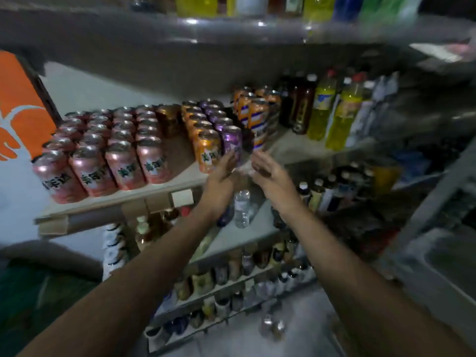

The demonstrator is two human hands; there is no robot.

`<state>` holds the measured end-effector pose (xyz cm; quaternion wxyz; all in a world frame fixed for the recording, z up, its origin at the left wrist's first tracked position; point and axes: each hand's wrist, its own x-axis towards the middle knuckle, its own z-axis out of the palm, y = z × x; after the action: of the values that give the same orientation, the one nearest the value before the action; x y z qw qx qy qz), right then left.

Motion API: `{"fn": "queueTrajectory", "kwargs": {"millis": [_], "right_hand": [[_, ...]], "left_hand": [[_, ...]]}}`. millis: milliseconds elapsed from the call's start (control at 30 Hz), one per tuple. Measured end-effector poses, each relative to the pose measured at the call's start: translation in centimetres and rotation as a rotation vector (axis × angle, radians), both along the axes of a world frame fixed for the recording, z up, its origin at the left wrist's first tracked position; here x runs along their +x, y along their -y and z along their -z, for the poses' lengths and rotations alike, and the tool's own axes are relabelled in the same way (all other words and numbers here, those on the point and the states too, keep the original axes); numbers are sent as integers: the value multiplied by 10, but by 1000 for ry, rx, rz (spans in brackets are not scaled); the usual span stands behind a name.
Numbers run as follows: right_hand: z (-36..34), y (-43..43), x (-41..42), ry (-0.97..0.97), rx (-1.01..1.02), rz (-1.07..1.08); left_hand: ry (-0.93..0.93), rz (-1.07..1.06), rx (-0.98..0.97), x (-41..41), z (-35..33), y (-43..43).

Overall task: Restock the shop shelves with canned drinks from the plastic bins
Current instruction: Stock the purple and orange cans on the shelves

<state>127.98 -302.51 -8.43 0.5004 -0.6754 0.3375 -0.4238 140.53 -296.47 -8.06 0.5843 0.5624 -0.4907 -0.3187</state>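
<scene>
Non-task items: orange banner [19, 104] with white graphic, far left of the left hand [221, 171], well apart. Right of the right hand [265, 168] and further back: dark bottles [300, 109], upright. Yellow bottles [340, 117] sit just beside those, then pale pouches [378, 99]. Directly below both hands: clear water bottle [242, 207], upright. White tag [182, 197] down-left of the left hand. Lower still: rows of small mixed bottles [247, 261], blurred, labels unreadable. High above the hands: top-row bottles [195, 5] in yellow, blue, green, cut off by the frame edge.
</scene>
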Motion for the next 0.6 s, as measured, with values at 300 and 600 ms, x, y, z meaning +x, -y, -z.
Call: {"fn": "queueTrajectory", "kwargs": {"millis": [300,600], "right_hand": [[217,-8,-90,5,219,110],[490,-34,-173,-117,424,195]], "left_hand": [[-66,130,243,-95,209,11],[-42,66,476,-132,492,-22]]}}
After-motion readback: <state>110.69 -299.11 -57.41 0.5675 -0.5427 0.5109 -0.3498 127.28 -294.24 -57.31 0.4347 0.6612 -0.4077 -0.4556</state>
